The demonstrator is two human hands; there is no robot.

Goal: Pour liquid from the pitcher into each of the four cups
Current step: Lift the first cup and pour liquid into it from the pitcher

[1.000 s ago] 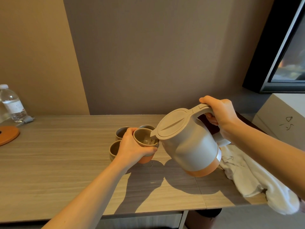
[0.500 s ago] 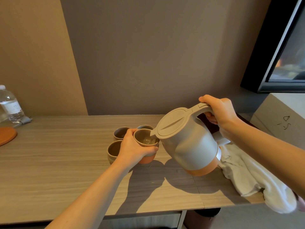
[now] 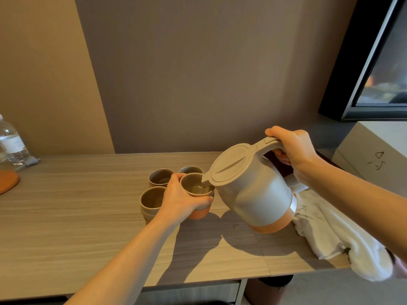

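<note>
Tilted spout-down over the bench: a beige plastic pitcher with an orange base band, carried by its top handle in the right hand, fingers wrapped fully around it, spout over the rim of a grey ceramic cup with an orange foot. Gripped around its side by the left hand, fingers curled closed on it, raised slightly beside three matching grey cups clustered on the pale wood-grain bench. Farther out: a crumpled white towel at right, a clear water bottle at far left.
</note>
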